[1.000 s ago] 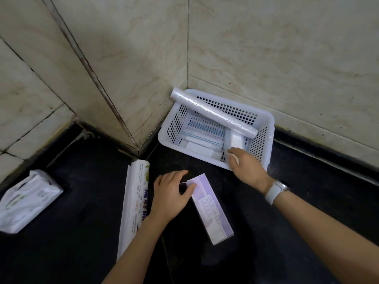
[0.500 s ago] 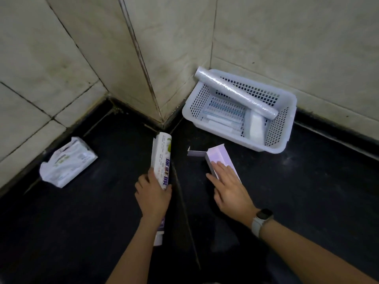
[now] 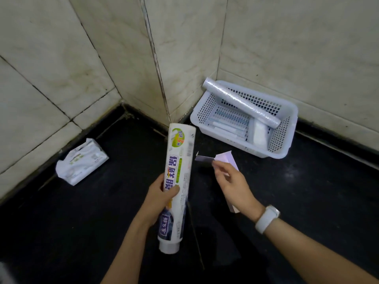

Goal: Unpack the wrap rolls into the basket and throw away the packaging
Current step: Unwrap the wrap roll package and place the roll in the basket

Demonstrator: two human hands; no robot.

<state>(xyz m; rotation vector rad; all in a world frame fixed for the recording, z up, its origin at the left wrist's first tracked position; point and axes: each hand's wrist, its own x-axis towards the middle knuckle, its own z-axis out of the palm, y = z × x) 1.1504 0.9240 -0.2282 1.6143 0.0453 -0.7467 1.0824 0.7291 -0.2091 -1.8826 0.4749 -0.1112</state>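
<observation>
My left hand [image 3: 162,199] grips a wrap roll in its printed white packaging [image 3: 178,160], lifted off the dark floor and nearly upright. The roll's white end [image 3: 169,245] sticks out at the bottom. To its right, my right hand [image 3: 233,187] hovers with loosely curled fingers over an opened lilac box [image 3: 225,157] on the floor, fingertips at its flap. The white perforated basket [image 3: 291,111] stands in the wall corner. A clear unwrapped roll [image 3: 240,104] lies slanted across it, over a small white roll [image 3: 259,135] and other packs inside.
A white plastic pack of tissues [image 3: 82,161] lies on the floor at the left, near the tiled wall. Tiled walls close off the back and left. Dark floor stretches to the right of the basket and toward me.
My left hand has raised the packaged roll from the floor to nearly upright. My right hand has lifted off the lilac box. Earlier it left a small white roll in the basket.
</observation>
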